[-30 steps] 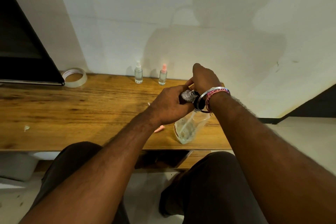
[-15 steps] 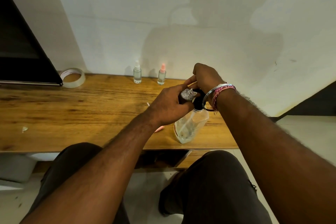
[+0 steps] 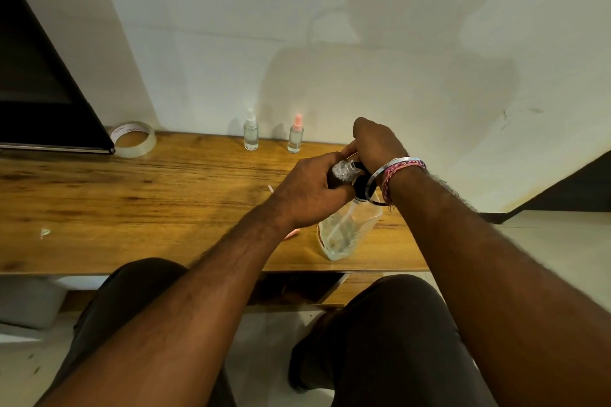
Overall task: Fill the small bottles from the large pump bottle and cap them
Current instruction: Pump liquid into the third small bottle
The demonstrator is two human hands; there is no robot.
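Wooden desk against a pale wall: a seated person fills a small bottle (image 3: 344, 171) at the spout of the large pump bottle (image 3: 347, 231).

Gripped in the curled fingers of the left hand (image 3: 310, 192), the small bottle lies tilted, mouth toward the black pump head (image 3: 363, 187), directly beneath the right hand (image 3: 375, 144). That hand is cupped over the pump; whether its fingers press or clasp cannot be told. Any downstroke depends on the mouth staying at the spout. Two capped small bottles, white-topped (image 3: 251, 132) and pink-topped (image 3: 295, 135), stand well apart by the wall.
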